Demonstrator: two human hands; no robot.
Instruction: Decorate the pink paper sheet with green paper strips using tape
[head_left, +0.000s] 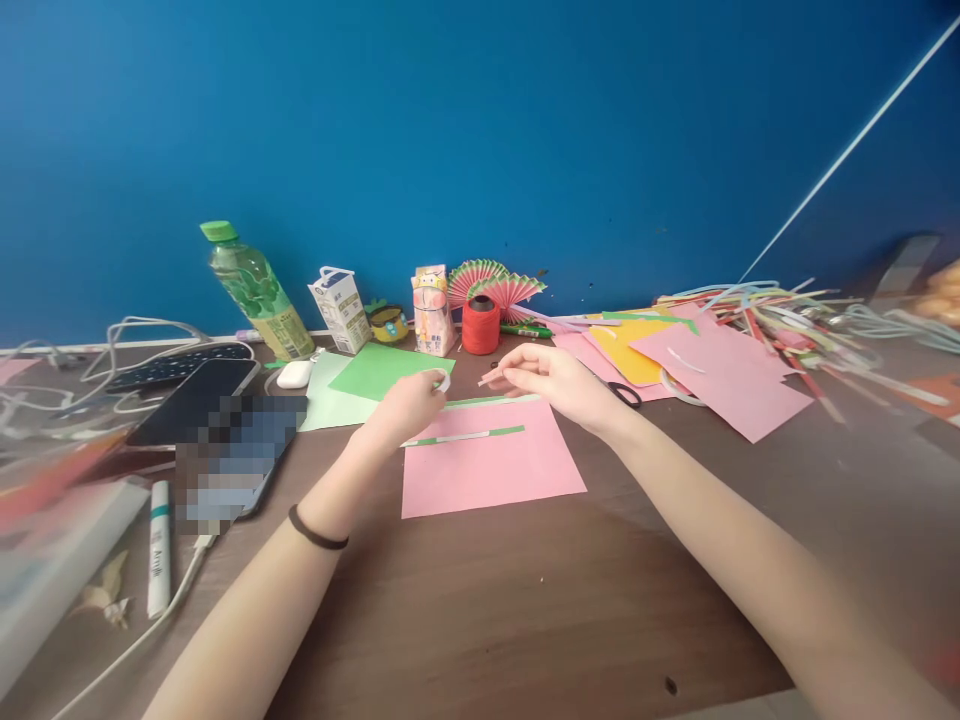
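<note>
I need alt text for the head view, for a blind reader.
A person's left hand holds a small white piece, the right hand opposite, near a pink sheet on a brown desk. A green-and-white strip lies on the sheet; a red spool and paper fans are behind.

The white marker (158, 550) reads "Acrylic", as far as legible; print on the white carton (341, 313) is too small.

pink paper (491, 475), green-and-white strip (469, 437)
</note>
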